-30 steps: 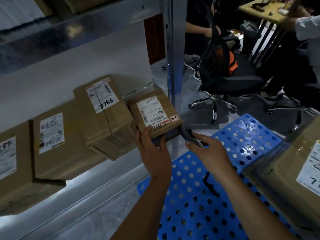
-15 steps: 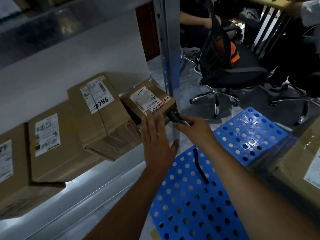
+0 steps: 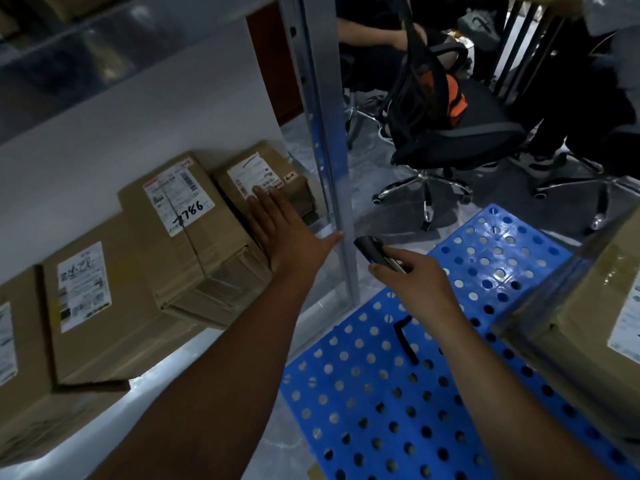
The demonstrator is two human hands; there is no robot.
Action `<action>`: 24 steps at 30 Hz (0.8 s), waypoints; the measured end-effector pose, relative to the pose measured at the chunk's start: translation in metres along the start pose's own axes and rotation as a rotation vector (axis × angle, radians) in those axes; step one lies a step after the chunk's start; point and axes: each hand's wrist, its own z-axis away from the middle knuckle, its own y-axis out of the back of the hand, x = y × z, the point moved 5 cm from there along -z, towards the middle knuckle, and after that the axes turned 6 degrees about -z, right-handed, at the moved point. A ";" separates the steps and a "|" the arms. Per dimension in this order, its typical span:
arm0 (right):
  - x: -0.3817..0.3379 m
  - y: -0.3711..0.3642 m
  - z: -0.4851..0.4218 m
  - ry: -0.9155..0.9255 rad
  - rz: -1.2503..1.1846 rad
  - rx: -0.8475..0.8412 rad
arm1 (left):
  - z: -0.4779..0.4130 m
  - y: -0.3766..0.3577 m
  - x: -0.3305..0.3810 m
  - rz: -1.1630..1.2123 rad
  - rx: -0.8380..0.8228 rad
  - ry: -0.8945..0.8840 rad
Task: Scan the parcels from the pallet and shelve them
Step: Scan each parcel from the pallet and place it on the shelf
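On the metal shelf (image 3: 320, 226) the small parcel (image 3: 294, 192) sits at the right end under the flat left hand (image 3: 280, 230), its grip holding nothing, while the right hand (image 3: 412, 282) grips the scanner (image 3: 374, 252) and a big parcel (image 3: 588, 306) waits on the blue pallet (image 3: 381, 410), so more looks left.

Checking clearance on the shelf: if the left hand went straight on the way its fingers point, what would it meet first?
The small parcel: the left hand seems to touch its label; behind it, probably the white wall.
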 end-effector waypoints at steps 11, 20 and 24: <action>0.004 0.035 0.059 -0.034 0.125 0.108 | 0.053 0.014 0.018 0.239 0.076 -0.191; 0.077 0.098 0.193 -0.298 0.154 0.280 | 0.169 0.039 0.143 0.878 -0.378 -0.835; 0.104 0.119 0.252 -0.360 0.123 0.419 | 0.210 0.049 0.195 0.911 -0.600 -1.068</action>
